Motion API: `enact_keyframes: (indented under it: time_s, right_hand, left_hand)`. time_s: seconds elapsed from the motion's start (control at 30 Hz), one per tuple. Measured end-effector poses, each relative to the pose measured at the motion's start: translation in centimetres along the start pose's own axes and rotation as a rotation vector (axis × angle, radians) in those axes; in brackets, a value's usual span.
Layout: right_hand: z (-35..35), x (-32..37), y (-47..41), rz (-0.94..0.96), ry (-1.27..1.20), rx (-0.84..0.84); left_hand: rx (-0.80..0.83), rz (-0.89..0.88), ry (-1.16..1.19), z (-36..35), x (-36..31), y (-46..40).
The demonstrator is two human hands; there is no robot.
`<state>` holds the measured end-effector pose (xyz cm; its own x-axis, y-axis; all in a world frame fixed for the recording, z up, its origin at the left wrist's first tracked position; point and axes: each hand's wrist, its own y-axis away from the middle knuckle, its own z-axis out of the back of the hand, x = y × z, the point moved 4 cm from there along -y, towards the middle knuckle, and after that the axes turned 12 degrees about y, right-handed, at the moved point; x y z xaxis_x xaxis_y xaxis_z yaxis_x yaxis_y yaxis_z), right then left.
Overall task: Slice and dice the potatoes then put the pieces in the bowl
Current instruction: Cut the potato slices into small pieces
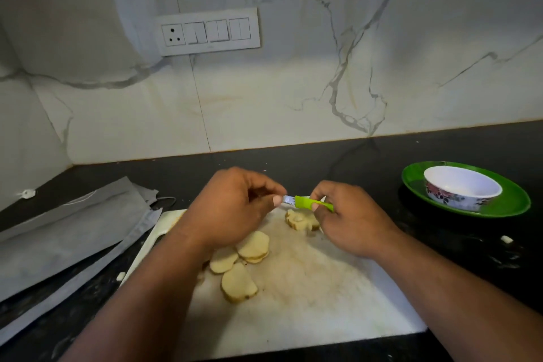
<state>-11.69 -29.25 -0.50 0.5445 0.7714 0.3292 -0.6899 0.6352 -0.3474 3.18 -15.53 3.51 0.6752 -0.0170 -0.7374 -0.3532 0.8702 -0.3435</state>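
Right hand: we've got our right hand (349, 220) curled round the green handle of the knife (308, 203), held just above the far end of the board.
Left hand: our left hand (232, 209) has its fingertips pinched on the blade end, so the knife is strung between both hands. Can't tell if anything's stuck on the blade.
Potato slices: round potato slices (241, 261) lie overlapping mid-board, just under our left wrist. Another little stack of slices (299, 220) sits right below the knife, partly hidden by our right hand.
Board: white cutting board (308, 303), looks a bit stained, on the black counter (338, 156).
Bowl: white bowl (462, 188) with a flower pattern, standing on a green plate (511, 206), well off to the right. We can't see any pieces in it.
Other stuff: grey cloth (64, 232) left of the board, switch panel (208, 32) on the marble wall.
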Motion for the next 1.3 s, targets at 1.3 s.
enact_keyframes:
  time_s: [1.3]
  right_hand:
    - [2.7,3.6,10.7,-0.256,0.315,0.025]
  left_hand:
    - [0.308,0.105,-0.276,-2.6,1.2,0.7]
